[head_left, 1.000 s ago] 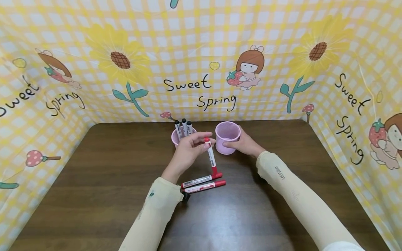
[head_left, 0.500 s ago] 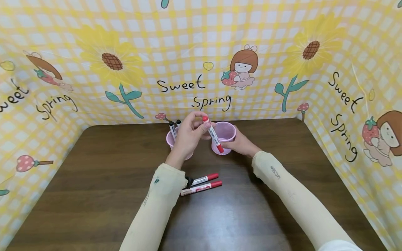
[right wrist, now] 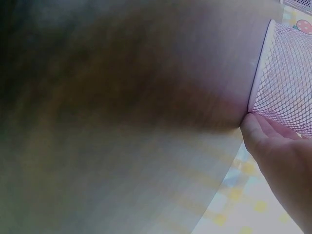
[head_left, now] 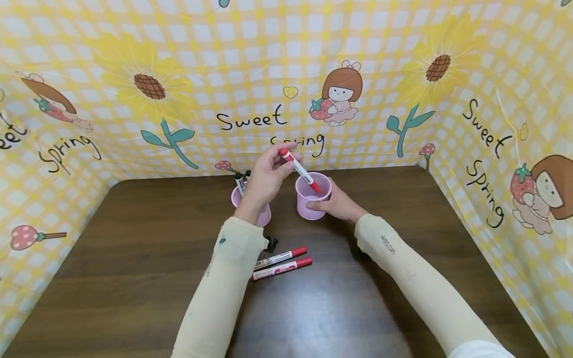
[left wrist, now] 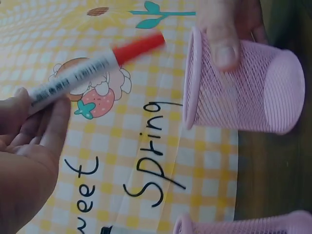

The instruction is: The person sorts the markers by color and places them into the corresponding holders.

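My left hand (head_left: 264, 183) pinches a white marker (head_left: 300, 170) with red ends between thumb and fingers. The marker slants down to the right, and its lower red end overlaps the mouth of a pink mesh pen cup (head_left: 309, 211) in the head view. Seen from the left wrist, the red cap (left wrist: 141, 48) points at the cup's rim with a gap between them. My right hand (head_left: 341, 203) grips that cup from its right side, thumb across the front wall; the other fingers are mostly hidden behind it in the head view.
A second pink mesh cup (head_left: 265, 217) holding black-capped markers (head_left: 239, 183) stands to the left, partly hidden by the left hand. Two more red markers, one nearer (head_left: 284, 268) and one farther (head_left: 282, 257), lie on the brown table (head_left: 134, 278). A checked cloth (head_left: 250, 59) hangs behind.
My left hand has lifted the red marker off the table area and brought it up, tilted, over the right cup's mouth. The right hand keeps its hold on the cup.
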A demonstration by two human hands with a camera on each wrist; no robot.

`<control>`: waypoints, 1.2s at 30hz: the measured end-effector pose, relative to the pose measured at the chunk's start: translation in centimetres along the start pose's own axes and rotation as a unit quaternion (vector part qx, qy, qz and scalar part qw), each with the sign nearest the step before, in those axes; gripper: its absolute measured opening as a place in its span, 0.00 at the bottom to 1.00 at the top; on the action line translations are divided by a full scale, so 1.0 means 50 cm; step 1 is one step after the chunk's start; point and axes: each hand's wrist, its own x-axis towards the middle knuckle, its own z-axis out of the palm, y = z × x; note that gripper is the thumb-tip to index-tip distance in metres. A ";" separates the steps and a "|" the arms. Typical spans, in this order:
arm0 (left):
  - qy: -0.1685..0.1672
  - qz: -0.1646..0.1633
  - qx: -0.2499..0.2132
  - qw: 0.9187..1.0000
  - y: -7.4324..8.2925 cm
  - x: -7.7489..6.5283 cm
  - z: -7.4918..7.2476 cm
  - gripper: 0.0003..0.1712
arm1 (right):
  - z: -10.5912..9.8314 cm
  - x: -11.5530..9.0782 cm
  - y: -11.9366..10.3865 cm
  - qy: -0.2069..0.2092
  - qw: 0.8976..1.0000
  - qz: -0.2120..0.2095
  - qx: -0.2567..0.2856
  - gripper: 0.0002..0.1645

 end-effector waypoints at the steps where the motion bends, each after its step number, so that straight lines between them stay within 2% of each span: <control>1: -0.003 0.006 0.000 1.000 -0.001 0.002 0.002 0.22 | 0.000 -0.001 -0.001 0.000 1.000 0.002 0.000 0.52; 4: 0.002 0.015 -0.017 1.000 -0.009 0.009 0.011 0.23 | -0.001 -0.002 -0.003 -0.001 1.000 -0.001 0.005 0.51; 9: 0.055 0.010 -0.052 0.997 -0.033 0.026 0.031 0.19 | -0.002 -0.001 0.001 -0.003 1.000 -0.001 0.000 0.53; 12: 0.073 0.017 -0.047 0.996 -0.054 0.037 0.038 0.16 | -0.001 0.001 0.004 -0.001 1.000 0.003 -0.006 0.54; 15: 0.074 0.030 -0.014 0.997 -0.075 0.045 0.041 0.15 | 0.000 0.002 0.004 0.001 1.000 0.002 -0.010 0.53; 18: 0.070 0.029 0.031 0.997 -0.092 0.050 0.044 0.15 | 0.000 0.003 0.005 0.001 1.000 0.000 -0.010 0.52; 27: 0.039 -0.016 0.117 0.992 -0.133 0.063 0.055 0.14 | -0.002 0.004 0.007 -0.009 1.000 -0.017 -0.008 0.52; 32: 0.026 -0.049 0.159 0.986 -0.138 0.066 0.059 0.13 | -0.003 0.003 0.007 -0.011 1.000 -0.021 -0.007 0.52; 36: 0.019 -0.061 0.181 0.981 -0.140 0.069 0.063 0.14 | -0.005 0.000 0.005 -0.011 1.000 -0.020 -0.005 0.51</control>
